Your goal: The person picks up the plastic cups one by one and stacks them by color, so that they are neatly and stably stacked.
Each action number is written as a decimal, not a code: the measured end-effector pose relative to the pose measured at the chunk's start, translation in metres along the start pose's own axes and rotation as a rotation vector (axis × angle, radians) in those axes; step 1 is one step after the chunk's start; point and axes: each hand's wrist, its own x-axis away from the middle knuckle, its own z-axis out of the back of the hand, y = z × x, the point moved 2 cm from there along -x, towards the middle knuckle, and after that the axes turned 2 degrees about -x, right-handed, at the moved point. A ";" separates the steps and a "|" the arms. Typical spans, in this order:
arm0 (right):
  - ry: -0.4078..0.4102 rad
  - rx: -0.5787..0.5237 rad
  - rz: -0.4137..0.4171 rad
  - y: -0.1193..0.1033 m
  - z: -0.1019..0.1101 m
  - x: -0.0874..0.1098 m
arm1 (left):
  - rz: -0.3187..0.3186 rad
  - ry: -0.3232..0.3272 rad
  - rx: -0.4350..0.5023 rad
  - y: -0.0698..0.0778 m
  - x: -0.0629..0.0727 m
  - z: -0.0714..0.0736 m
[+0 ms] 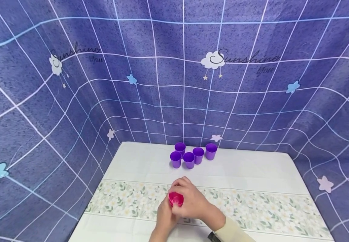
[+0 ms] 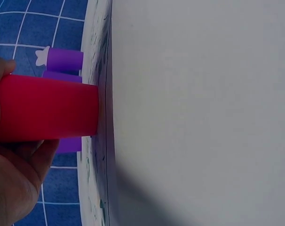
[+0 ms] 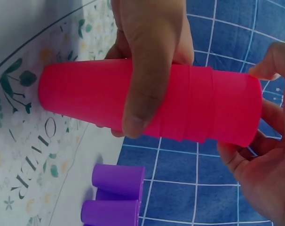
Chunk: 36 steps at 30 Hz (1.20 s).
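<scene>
A nested stack of red plastic cups (image 1: 176,199) stands upright over the flowered strip, mouth up. Several rims show along the stack (image 3: 100,89) in the right wrist view. My left hand (image 3: 154,61) wraps round the middle of the stack, thumb across its front. At the top, my right hand (image 3: 269,165) grips the uppermost cup by its rim, with thumb and fingers on opposite sides. In the head view the right hand (image 1: 192,200) covers much of the cups, and the left hand (image 1: 166,215) sits partly behind it. The narrow base, in the left wrist view, comes right at the tabletop.
Several purple cups (image 1: 188,160) stand upright in a loose group at the back of the white table (image 1: 141,161). A flowered band (image 1: 253,208) crosses the table. Blue gridded cloth (image 1: 168,84) walls the back and sides. A dark strap (image 1: 213,237) shows at the right sleeve.
</scene>
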 end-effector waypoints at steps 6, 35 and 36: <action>-0.040 0.019 -0.045 0.005 -0.005 0.004 | 0.027 -0.030 0.007 0.002 0.000 0.000; -0.057 0.069 -0.165 0.018 -0.009 0.024 | 0.524 -0.257 0.155 -0.012 -0.017 0.016; -0.071 0.053 -0.194 0.020 -0.009 0.026 | 0.552 -0.246 0.150 -0.015 -0.017 0.018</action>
